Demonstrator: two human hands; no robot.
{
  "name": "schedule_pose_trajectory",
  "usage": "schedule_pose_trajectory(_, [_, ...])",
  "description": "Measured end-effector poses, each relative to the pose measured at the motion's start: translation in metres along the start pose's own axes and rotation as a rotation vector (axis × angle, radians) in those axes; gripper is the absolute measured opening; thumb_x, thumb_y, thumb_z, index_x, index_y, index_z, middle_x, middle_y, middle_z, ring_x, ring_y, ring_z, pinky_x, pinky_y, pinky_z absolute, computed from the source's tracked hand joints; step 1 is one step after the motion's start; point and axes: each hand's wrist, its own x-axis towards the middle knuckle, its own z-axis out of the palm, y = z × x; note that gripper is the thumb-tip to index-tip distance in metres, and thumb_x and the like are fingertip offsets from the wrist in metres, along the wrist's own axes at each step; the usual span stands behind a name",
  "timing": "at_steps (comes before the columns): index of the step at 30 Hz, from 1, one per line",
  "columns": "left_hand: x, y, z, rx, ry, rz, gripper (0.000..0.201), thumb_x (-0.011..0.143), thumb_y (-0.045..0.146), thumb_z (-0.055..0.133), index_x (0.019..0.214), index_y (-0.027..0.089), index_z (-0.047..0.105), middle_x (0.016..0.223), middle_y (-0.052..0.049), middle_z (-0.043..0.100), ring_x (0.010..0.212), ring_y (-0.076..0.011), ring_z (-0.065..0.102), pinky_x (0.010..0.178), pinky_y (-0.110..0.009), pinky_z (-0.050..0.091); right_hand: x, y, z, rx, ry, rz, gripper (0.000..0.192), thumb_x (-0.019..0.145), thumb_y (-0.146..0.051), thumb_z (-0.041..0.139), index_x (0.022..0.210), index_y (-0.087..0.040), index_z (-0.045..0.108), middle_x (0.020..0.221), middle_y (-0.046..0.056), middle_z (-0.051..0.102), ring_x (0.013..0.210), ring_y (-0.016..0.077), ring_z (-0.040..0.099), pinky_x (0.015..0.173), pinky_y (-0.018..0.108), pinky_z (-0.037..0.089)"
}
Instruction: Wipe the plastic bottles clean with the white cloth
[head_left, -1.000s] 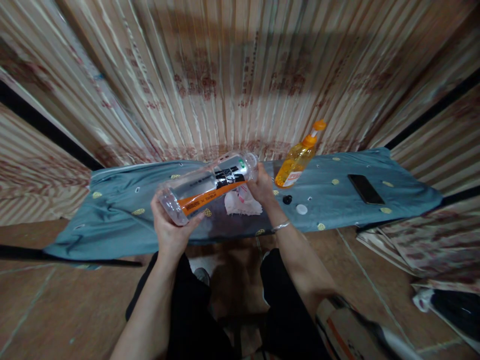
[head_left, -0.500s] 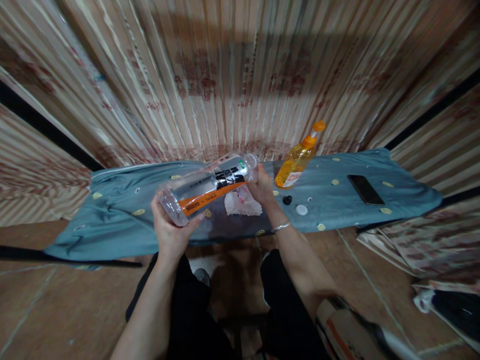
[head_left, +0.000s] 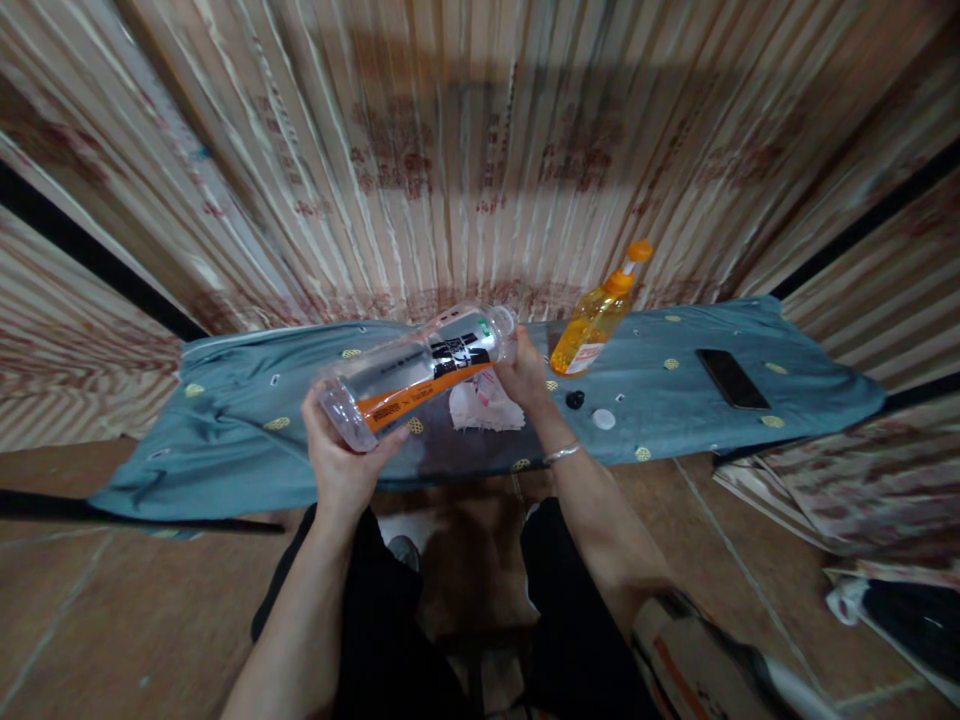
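A large clear plastic bottle (head_left: 420, 376) with a silver, black and orange label is held tilted above the table, its neck up toward the right. My left hand (head_left: 346, 460) grips its base from below. Closed around the neck end is my right hand (head_left: 525, 372), with a bracelet on that wrist; its fingers are partly hidden behind the bottle. Under the bottle lies a crumpled white cloth (head_left: 486, 408). To the right of my right hand stands a pump bottle (head_left: 589, 335) of orange-yellow liquid. A small black cap (head_left: 574, 400) and a white round lid (head_left: 603, 419) lie nearby.
A blue-green cloth with yellow patterns covers the narrow table (head_left: 240, 400). A dark phone (head_left: 731, 379) lies toward its right end. Behind hangs a striped curtain (head_left: 465, 150), and black frame bars (head_left: 97, 250) slant at both sides. Dark shoes (head_left: 915, 620) are at the lower right.
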Motion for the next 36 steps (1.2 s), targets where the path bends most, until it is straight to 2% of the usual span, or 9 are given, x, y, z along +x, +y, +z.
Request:
schedule_pose_trajectory(13, [-0.001, 0.002, 0.000, 0.027, -0.010, 0.048, 0.094, 0.053, 0.037, 0.099, 0.133, 0.027, 0.051, 0.138, -0.012, 0.063, 0.131, -0.0320, 0.065, 0.117, -0.050, 0.053, 0.001, 0.002, 0.001, 0.012, -0.002, -0.006, 0.043, 0.098, -0.051, 0.057, 0.125, -0.017, 0.056, 0.103, 0.015, 0.078, 0.098, 0.0355, 0.078, 0.087, 0.048, 0.063])
schedule_pose_trajectory(21, [-0.002, -0.003, -0.002, 0.036, -0.013, 0.045, 0.095, 0.056, 0.041, 0.099, 0.136, 0.026, 0.050, 0.140, -0.013, 0.062, 0.135, -0.0334, 0.064, 0.119, -0.052, 0.052, -0.001, 0.002, -0.001, -0.031, -0.022, -0.023, 0.044, 0.101, -0.049, 0.055, 0.132, -0.017, 0.055, 0.111, 0.017, 0.078, 0.105, 0.0355, 0.078, 0.087, 0.045, 0.063])
schedule_pose_trajectory(36, [-0.002, -0.004, -0.002, 0.063, -0.019, 0.111, 0.092, 0.059, 0.040, 0.099, 0.137, 0.026, 0.051, 0.138, -0.012, 0.062, 0.131, -0.0317, 0.065, 0.116, -0.049, 0.054, 0.000, -0.001, -0.001, 0.008, -0.003, 0.004, 0.039, 0.098, -0.046, 0.056, 0.126, -0.018, 0.055, 0.110, 0.017, 0.079, 0.105, 0.0356, 0.077, 0.089, 0.046, 0.063])
